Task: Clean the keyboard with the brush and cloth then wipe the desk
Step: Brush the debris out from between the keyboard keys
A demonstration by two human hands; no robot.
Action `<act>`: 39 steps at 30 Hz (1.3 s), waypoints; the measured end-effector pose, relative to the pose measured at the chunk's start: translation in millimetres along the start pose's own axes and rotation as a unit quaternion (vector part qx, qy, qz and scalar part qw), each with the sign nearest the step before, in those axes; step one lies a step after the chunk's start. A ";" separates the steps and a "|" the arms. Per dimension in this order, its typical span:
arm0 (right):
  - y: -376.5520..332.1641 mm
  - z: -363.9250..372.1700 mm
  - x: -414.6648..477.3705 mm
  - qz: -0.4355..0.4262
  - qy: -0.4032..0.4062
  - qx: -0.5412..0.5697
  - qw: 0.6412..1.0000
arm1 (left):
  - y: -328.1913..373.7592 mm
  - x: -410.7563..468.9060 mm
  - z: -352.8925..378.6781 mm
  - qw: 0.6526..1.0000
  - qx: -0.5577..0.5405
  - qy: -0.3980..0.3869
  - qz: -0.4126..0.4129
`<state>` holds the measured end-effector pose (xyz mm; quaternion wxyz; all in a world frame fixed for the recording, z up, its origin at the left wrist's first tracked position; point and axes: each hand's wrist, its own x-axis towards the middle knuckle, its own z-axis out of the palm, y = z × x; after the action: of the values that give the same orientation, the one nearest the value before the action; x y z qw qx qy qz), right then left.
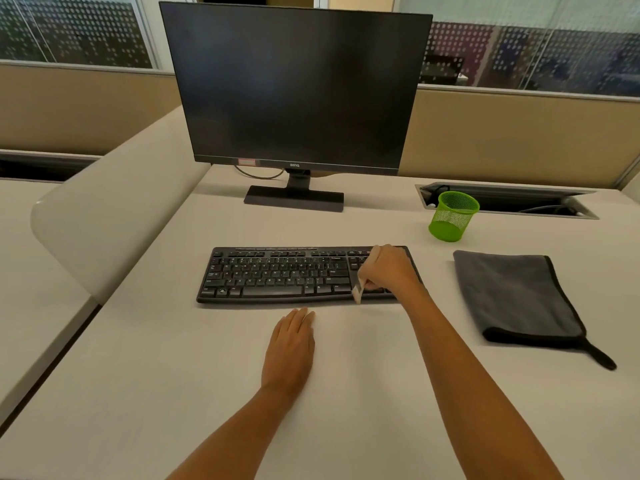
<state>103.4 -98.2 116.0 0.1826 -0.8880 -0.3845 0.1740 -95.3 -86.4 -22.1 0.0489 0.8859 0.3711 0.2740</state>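
Note:
A black keyboard [277, 275] lies on the pale desk [363, 393] in front of the monitor. My right hand [389, 270] rests over the keyboard's right end, closed around a small white brush [358, 292] whose tip points down at the keyboard's front edge. My left hand [291, 344] lies flat on the desk just in front of the keyboard, fingers together, holding nothing. A folded grey cloth [516, 296] with black trim lies on the desk to the right of the keyboard, untouched.
A black monitor [294, 88] on its stand [294, 199] is behind the keyboard. A green mesh cup [452, 216] sits at the back right beside an open cable tray [540, 202]. A rounded white divider [114, 209] borders the desk on the left.

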 end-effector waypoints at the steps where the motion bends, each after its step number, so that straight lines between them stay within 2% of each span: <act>1: 3.0 0.8 -1.0 -0.005 0.041 0.022 0.999 | 0.0 0.3 0.1 1.000 0.002 0.003 0.002; 3: 7.1 5.4 -5.4 0.004 0.069 0.057 0.996 | 0.6 0.0 0.7 1.000 0.008 0.012 0.005; 5: 10.3 11.1 -8.9 0.010 0.020 0.033 0.999 | 0.7 0.3 1.6 1.000 0.007 0.019 0.005; 7: 11.3 7.4 -12.7 -0.003 0.007 0.009 1.000 | 1.0 0.2 2.6 1.000 0.003 0.020 0.003; 11: 18.7 1.5 -17.6 -0.040 0.070 0.079 0.994 | 1.6 0.9 2.1 1.000 0.005 0.018 0.002; 16: 25.9 4.7 -19.2 -0.063 0.005 0.117 0.991 | 3.1 1.1 2.1 1.000 0.010 0.015 0.004; 20: 34.3 -22.8 -7.2 -0.028 0.105 0.200 0.974 | 5.4 2.7 3.0 1.000 -0.003 0.013 0.003; 22: 35.1 -28.8 0.6 -0.021 0.121 0.140 0.982 | 7.0 3.0 2.7 1.000 -0.004 0.009 0.002; 25: 29.0 -24.3 10.9 0.008 0.098 0.029 0.995 | 8.9 5.3 5.1 1.000 -0.011 0.001 0.001; 30: -4.3 -10.6 11.1 -0.075 0.027 -0.055 0.995 | 11.8 8.2 5.1 1.000 -0.011 0.004 0.006; 33: -14.7 -5.6 13.1 -0.110 0.001 -0.032 0.993 | 11.6 8.6 4.0 1.000 -0.021 0.000 -0.001; 37: -7.9 -6.8 16.9 -0.039 0.097 0.084 0.991 | 11.3 9.0 4.3 1.000 -0.020 0.005 0.003; 39: -1.0 -2.3 16.5 -0.035 0.122 0.099 0.987 | 10.0 8.6 5.3 1.000 -0.026 -0.001 0.002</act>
<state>114.4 -85.7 115.7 0.3211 -0.8662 -0.3706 0.0955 -81.2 -87.1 -19.7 0.0717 0.8853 0.3619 0.2831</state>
